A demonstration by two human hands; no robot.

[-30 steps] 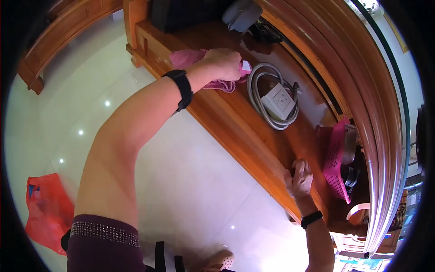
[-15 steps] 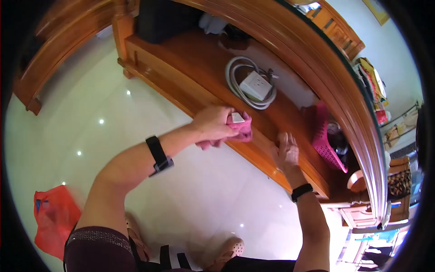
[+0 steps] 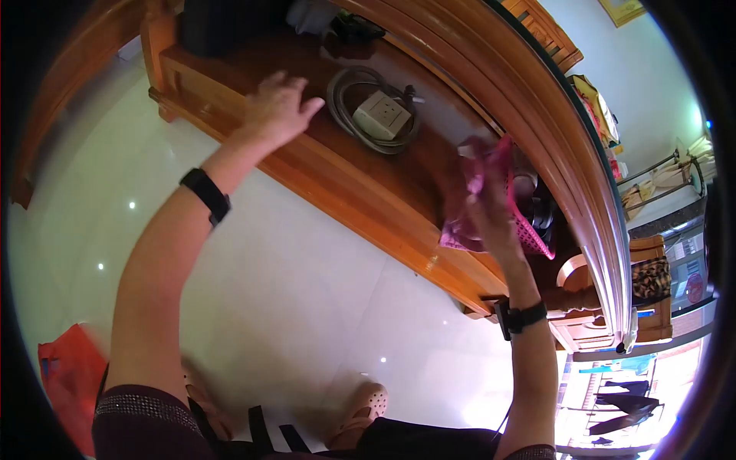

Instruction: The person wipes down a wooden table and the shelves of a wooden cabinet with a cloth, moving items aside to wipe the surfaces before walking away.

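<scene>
Two grips are seen at the wooden shelf (image 3: 368,180). The left grip (image 3: 277,111) is held open, fingers spread, near the coiled cable (image 3: 341,115) and the socket block (image 3: 382,115). By the right grip (image 3: 492,211), the pink cloth (image 3: 462,236) is clasped just beside the pink basket (image 3: 529,234). The right fingers are blurred and partly lost against the cloth; the basket's contents are partly hidden, and the red bag (image 3: 69,376) is cut off.

Glossy wood shelf (image 3: 360,172); smooth plastic socket box (image 3: 382,115); soft matt cloth (image 3: 462,231).
</scene>
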